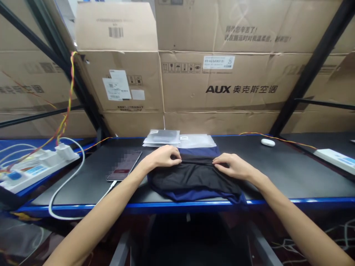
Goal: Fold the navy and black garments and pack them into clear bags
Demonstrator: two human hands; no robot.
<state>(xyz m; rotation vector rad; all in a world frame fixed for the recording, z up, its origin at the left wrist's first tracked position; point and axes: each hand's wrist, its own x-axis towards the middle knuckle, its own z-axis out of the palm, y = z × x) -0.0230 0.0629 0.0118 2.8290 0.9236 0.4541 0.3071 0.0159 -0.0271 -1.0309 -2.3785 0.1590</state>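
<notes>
A black garment (194,175) with dark blue fabric showing beneath it lies on the table, its near edge reaching the blue front rim. My left hand (166,156) pinches the garment's far edge at its left part. At the right part of the same edge, my right hand (231,165) pinches the cloth between thumb and fingers. The stretch of edge between both hands runs fairly straight. Just behind it are a stack of clear plastic bags (161,137) and another flat clear bag (196,140), which rests partly on dark blue cloth. The garment's exact kind I cannot make out.
Left of my left hand lies a phone (124,167) with a white charging cable (52,195). A power strip (39,168) full of plugs stands at the far left, another power strip (337,160) at the right. A white earbud case (267,142) sits near cardboard (216,107) at the back.
</notes>
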